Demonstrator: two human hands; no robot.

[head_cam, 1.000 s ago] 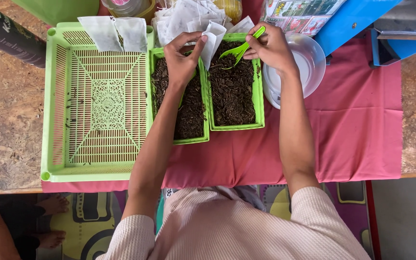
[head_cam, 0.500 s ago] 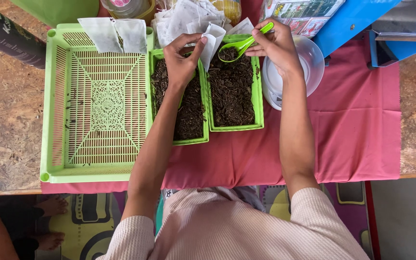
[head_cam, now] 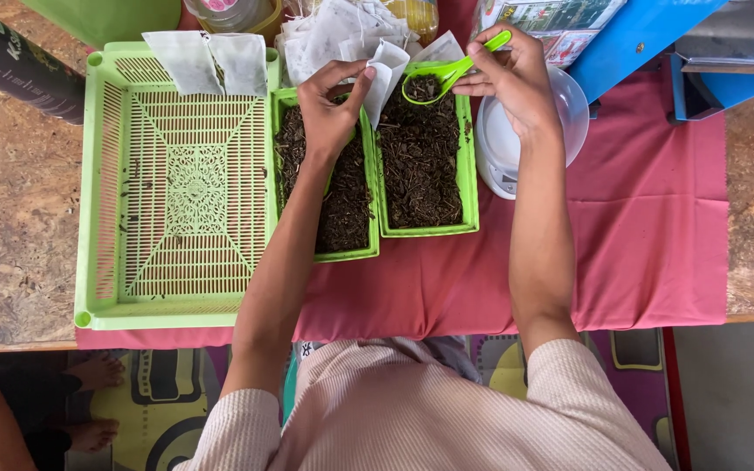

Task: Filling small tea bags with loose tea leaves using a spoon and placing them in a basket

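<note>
- A person in a ribbed pale-pink top leans over a worktable, the left hand (head_cam: 329, 109) pinching a small white filter bag (head_cam: 386, 74) by its edge, thumb and fingers closed on the paper so that its mouth gapes toward the scoop.
- The right hand (head_cam: 512, 78) grips the handle of a green plastic scoop (head_cam: 438, 80) between thumb and fingertips; the bowl, loaded with dark dried leaf, hangs level just to the 3 o'clock side of the bag's mouth, apparently so that nothing spills.
- Both hands work above the far end of two narrow green trays (head_cam: 469, 166) of dark loose leaf, so any spill would seem to drop back into the supply.
- At 9 o'clock of those trays lies a large green slotted basket tray (head_cam: 102, 201), two flat white bags (head_cam: 207, 57) lying across its far rim.
- At 12 o'clock sits a heap of empty white bags (head_cam: 333, 30); at 3 o'clock of the trays, under the right wrist, a white scale with a clear bowl (head_cam: 569, 109).
- A pink cloth (head_cam: 647, 218) covers the middle of a rough pressed-board table (head_cam: 10, 218); a dark can (head_cam: 19, 65) lies at 10 o'clock, a blue machine (head_cam: 647, 35) at 2 o'clock.
- Below the table edge, a patterned floor mat (head_cam: 146, 410) and another person's bare feet (head_cam: 93, 397) show at 7 o'clock.
</note>
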